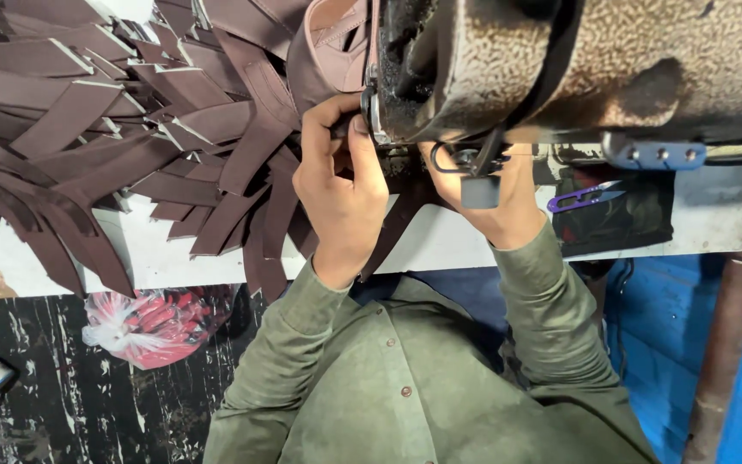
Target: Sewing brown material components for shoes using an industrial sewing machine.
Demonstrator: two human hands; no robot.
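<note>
My left hand (341,185) is curled, its fingertips pinched at the needle end of a worn, speckled sewing machine (577,60). It grips a brown leather strap (392,228) that runs under the hand and hangs off the table edge. A brown looped leather piece (328,43) sits just above the hand against the machine head. My right hand (500,202) lies palm down under the machine head on the white table (440,245). Its fingers are hidden by the machine and a small dark clip.
A large heap of cut brown leather straps (113,129) covers the table's left side. Purple thread snips (586,198) lie on a dark cloth to the right. On the floor are a plastic bag of red items (152,326), a blue panel (740,361) and a rusty pipe (723,344).
</note>
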